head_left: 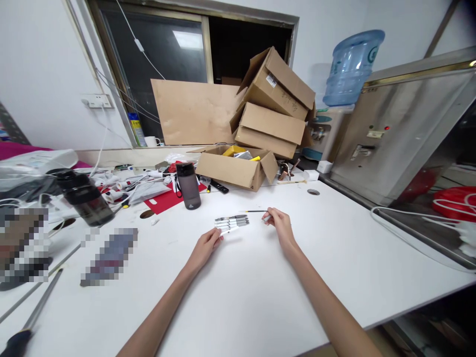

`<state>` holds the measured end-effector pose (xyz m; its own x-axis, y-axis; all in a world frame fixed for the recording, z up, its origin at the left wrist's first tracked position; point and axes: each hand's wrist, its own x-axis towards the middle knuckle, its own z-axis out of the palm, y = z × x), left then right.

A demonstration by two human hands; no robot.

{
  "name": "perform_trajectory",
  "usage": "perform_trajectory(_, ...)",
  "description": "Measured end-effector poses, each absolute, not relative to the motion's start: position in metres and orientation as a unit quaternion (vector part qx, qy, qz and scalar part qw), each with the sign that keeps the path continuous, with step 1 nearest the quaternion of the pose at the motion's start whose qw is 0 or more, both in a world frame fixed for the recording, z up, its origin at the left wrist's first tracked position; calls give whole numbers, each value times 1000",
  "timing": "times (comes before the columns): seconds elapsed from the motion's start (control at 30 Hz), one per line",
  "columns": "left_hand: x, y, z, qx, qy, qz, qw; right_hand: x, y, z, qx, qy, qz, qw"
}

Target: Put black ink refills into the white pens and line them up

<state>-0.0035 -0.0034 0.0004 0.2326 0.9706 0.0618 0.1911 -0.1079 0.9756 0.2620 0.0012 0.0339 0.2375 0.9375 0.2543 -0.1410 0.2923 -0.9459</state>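
Several grey pens lie side by side in a row on the white table. My left hand rests just left of the row, its fingers pinched on a pale pen piece at the row's near edge. My right hand sits to the right of the pens, fingers closed on a small pale part. A thin dark refill lies on the table just beyond the pens, its end near my right fingertips.
A dark grey bottle stands behind the pens on a red mat. An open cardboard box and stacked boxes sit at the back. A black shaker bottle is at left. A metal cabinet is at right.
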Motion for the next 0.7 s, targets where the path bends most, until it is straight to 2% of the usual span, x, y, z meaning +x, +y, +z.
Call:
perform_trajectory(0.3,-1,-1,5,565,438,468,519,262,4,29,-431,-489,406,640)
perform_trajectory(0.7,-1,-4,12,547,436,483,526,260,2,29,-441,-514,400,617)
